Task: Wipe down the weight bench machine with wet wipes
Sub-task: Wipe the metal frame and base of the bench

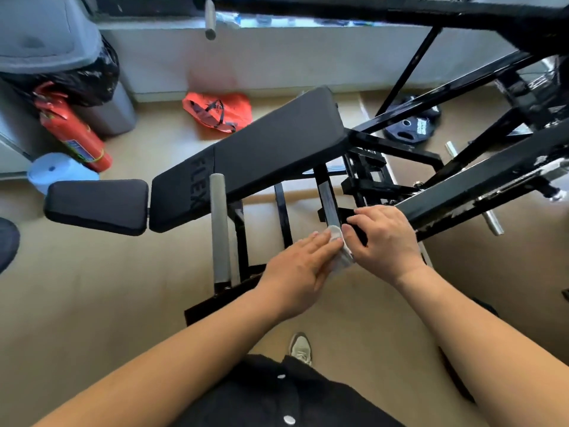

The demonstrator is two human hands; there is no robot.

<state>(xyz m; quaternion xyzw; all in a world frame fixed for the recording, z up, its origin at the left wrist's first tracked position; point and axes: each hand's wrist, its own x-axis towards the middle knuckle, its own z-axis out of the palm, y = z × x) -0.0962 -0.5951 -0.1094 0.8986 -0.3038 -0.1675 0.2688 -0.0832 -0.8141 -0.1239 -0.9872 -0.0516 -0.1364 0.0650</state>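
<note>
A: Looking for the wipe (342,252).

B: Bunched at the near end of the bar (328,198), low under the pad (261,149), with a tail hanging down between the two hands.

A: And the grips?

B: Taking the left grip (300,268) first: laid over the wipe with nearly straight fingers, pressing it to the bar; no view of the thumb. Then the right grip (386,241): curled round a black bracket (358,232) just beside, thumb close to the wipe, seemingly bracing.

A: Which way next?

B: Probably up along the bar's long axis, away from the body, toward the pad. Left nearer, on the wipe itself. Farther out: floor (123,288), bag (218,112), extinguisher (74,134).
</note>
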